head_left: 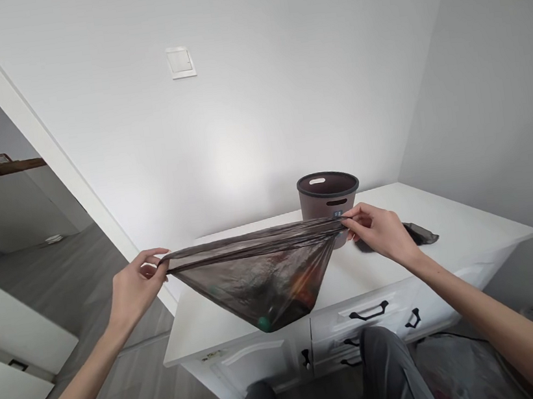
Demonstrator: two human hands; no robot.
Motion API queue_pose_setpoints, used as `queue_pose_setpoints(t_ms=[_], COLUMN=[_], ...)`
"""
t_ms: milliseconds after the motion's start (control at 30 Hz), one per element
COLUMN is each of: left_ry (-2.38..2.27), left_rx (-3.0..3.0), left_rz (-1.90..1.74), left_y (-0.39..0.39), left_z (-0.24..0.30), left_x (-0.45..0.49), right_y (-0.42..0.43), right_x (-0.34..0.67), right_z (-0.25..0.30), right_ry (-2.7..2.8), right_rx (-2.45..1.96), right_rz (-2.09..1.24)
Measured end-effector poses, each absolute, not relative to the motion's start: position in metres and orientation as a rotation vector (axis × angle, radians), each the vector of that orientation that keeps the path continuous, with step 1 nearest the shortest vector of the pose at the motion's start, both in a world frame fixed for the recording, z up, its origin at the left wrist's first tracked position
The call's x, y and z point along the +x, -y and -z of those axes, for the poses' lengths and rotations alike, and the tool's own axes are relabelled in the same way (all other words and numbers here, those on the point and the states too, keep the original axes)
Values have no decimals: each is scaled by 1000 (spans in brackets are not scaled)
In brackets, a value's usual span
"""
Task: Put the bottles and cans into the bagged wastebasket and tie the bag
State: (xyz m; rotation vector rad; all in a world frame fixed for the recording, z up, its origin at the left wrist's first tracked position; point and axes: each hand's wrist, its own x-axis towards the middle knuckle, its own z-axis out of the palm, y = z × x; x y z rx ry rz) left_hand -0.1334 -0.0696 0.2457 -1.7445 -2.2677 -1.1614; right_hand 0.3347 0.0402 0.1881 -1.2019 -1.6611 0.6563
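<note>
left hand (135,287) and right hand (377,232) pinch a translucent black plastic bag (253,286) at opposite ends; pulling too hard could tear it, spilling its colourful contents (306,284).

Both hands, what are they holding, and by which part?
A dark bag, its top edge pinched at opposite ends by the left hand and right hand.

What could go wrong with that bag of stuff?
The thin plastic bag is stretched between the left hand and the right hand, so it might tear. Each hand only pinches an edge; if one slips, the green object showing through near the bottom could spill.
</note>
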Motion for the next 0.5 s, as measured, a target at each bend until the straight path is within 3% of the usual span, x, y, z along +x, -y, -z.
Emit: queue_pose_setpoints(t_ms=[167,267,367,500], left_ry=[2334,2463,2572,2488], left_rx=[-1833,-1890,-1970,-1835], left_rz=[911,987,1439,2378], left_y=[72,75,76,74], left_z=[-229,-221,-220,-232], left_x=[-144,-148,-146,-124], right_y=[-36,-35,-36,-41], right_x=[345,351,356,355], right_z=[-178,-173,-170,-169], right_ry=[1696,1658,1549,1329], right_rx=[-1198,-1091,-961,-850], right_rz=[-666,-845,-1040,-1103])
